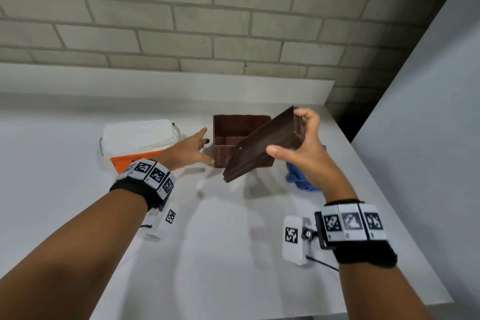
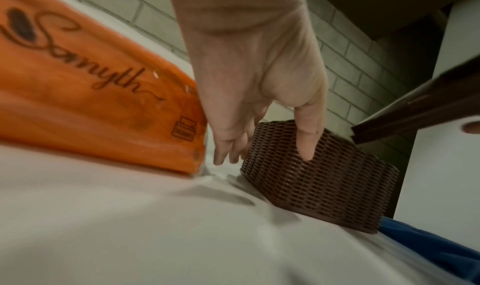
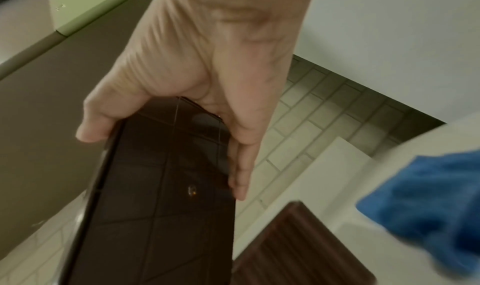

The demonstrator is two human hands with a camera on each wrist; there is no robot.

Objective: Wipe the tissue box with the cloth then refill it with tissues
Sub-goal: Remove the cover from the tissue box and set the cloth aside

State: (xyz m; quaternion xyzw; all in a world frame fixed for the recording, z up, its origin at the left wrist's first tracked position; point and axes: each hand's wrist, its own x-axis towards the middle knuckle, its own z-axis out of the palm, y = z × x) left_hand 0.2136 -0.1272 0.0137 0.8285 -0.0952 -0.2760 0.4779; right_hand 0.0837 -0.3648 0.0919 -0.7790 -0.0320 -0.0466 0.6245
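Observation:
The brown woven tissue box stands open on the white counter, and its inside looks empty. My right hand grips one end of the dark brown lid, thumb on one face and fingers on the other, holding it tilted above the box's right half. My left hand is open at the box's left side, thumb at the front corner. A tissue pack, white with an orange wrapper, lies left of the box. The blue cloth lies crumpled right of the box, behind my right wrist.
The counter has a raised back ledge under a brick wall. A white panel stands on the right, just past the counter's right edge. In the left wrist view my fingers hang in the gap between pack and box.

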